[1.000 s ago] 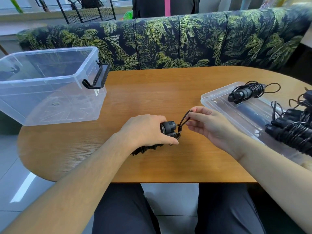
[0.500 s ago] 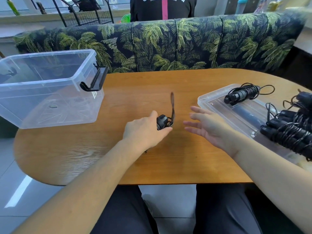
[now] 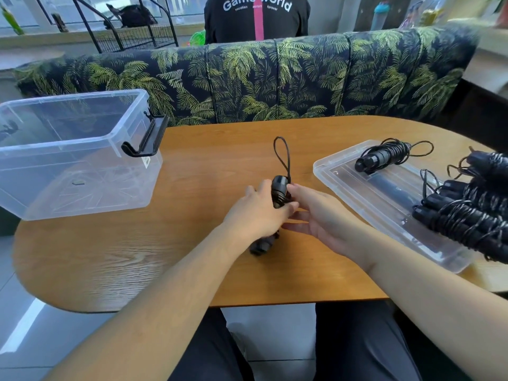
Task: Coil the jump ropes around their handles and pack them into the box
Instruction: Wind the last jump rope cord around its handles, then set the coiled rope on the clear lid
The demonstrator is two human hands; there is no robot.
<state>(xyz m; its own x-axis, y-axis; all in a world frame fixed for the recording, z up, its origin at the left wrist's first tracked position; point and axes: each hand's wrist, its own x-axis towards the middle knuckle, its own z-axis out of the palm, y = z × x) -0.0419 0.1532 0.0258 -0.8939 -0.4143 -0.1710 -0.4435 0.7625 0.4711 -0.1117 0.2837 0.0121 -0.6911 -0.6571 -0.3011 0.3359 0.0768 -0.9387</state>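
My left hand (image 3: 257, 214) grips a black jump rope (image 3: 279, 188) by its coiled handles at the middle of the wooden table (image 3: 192, 160). A loose loop of cord stands up above the handle tops, and the lower handle ends stick out below my palm. My right hand (image 3: 319, 215) is beside it with relaxed fingers, its thumb touching the handle top. The clear plastic box (image 3: 74, 152) stands empty at the left, its black latch hanging open.
The box's clear lid (image 3: 384, 199) lies at the right with one coiled rope (image 3: 382, 156) on it. Several more coiled ropes (image 3: 472, 213) pile at its right end. A leaf-patterned sofa (image 3: 275, 78) backs the table, and a person in a black shirt sits behind it.
My right hand let go of the cord loop, opened, then came back to touch the handle top. My left hand turned the bundle upright, so the loop now points up.
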